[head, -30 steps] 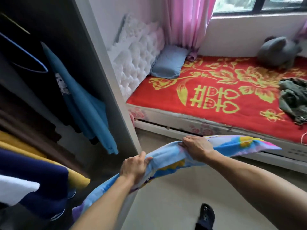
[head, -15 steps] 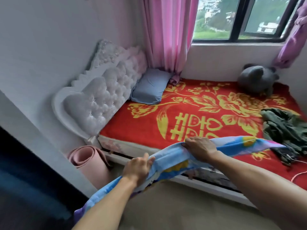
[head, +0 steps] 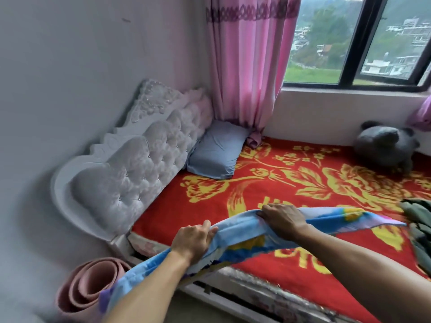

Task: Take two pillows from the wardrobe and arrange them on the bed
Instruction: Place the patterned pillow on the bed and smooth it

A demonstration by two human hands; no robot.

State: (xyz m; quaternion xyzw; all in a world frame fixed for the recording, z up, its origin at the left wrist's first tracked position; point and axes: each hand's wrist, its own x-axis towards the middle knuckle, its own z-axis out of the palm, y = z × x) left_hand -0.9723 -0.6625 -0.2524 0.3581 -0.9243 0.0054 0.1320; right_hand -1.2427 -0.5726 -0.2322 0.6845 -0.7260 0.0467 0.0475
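Head view: both hands (head: 238, 231) grip a blue pillow (head: 245, 236) above yellow characters, unreadable, on the bed (head: 268, 183).

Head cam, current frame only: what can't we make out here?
- Colourful pillow: its near end runs under the left forearm and is hidden; its far tip is motion-blurred.
- Left hand and right hand: fingers curl under the fabric, so the grip underneath is hidden.
- Green clothes: cut off by the right edge and blurred.
- Pink rolled mat: its lower part is blurred.
- Wardrobe: out of frame.
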